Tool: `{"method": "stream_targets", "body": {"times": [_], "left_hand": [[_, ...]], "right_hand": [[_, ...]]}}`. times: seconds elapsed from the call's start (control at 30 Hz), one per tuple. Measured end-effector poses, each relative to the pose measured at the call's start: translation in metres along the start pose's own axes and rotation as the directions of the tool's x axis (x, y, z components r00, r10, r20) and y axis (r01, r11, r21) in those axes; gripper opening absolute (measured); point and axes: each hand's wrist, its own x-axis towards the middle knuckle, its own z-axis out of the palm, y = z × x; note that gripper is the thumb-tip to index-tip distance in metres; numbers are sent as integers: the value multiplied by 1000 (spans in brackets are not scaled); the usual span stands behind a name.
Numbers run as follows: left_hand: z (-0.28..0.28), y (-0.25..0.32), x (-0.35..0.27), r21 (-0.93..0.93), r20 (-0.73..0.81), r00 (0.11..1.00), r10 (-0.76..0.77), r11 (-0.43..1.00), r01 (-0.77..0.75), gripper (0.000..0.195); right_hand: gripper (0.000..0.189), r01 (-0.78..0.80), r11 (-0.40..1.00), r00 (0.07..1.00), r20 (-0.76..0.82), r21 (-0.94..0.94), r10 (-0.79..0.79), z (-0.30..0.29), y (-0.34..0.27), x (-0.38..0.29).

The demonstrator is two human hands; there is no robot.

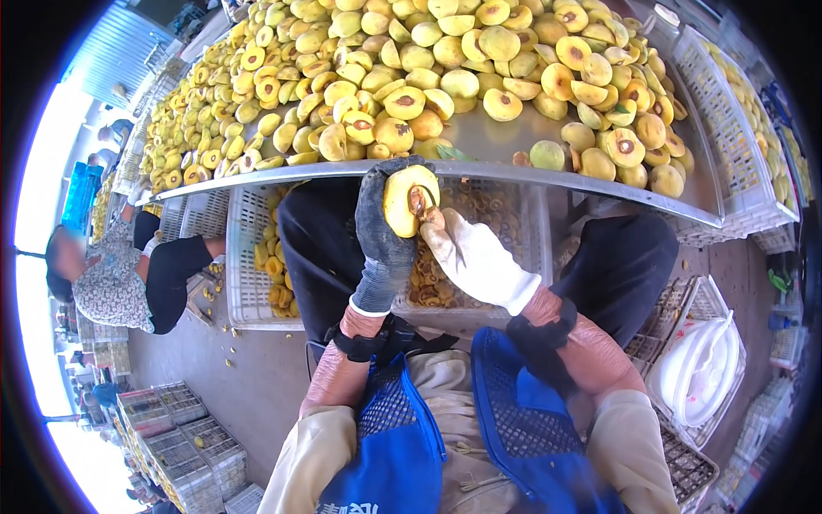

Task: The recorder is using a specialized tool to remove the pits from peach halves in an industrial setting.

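My left hand [383,221], in a dark grey glove, grips a yellow peach half [399,202] with its cut face turned to the right. In a white glove, my right hand [478,257] pinches a small pitting tool [431,215], whose thin curved loop sits at the brown stone hollow of that half. The fingers hide most of the tool's handle. Both hands are at the near rim of a metal table [494,138] heaped with halved peaches [404,103]. Below them, a plastic crate [462,315] between my knees holds brown stones and scraps [430,276].
A white crate [241,257] of peach pieces stands left of my knees. Another filled crate [738,128] is at the table's right end. A white bucket [697,369] lies in a crate at right. A co-worker [122,276] sits at left, near stacked crates [186,443].
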Motion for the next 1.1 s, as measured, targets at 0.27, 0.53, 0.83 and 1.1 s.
{"method": "stream_targets", "body": {"times": [0.27, 0.53, 0.83, 1.1], "left_hand": [[-18, -11, -4, 161, 91, 993, 68, 983, -82, 33], [-3, 3, 0, -44, -37, 994, 105, 993, -106, 36], [-13, -28, -23, 32, -127, 990, -54, 998, 59, 33], [-15, -19, -18, -341, 27, 979, -203, 919, 200, 21]], "right_hand": [[39, 55, 946, 972, 200, 318, -123, -10, 0, -4], [47, -516, 487, 846, 507, 704, 164, -15, -20, -10], [50, -577, 541, 791, 583, 613, 184, -15, -34, -17], [47, -691, 275, 716, 686, 669, 130, -14, -32, -25]]}}
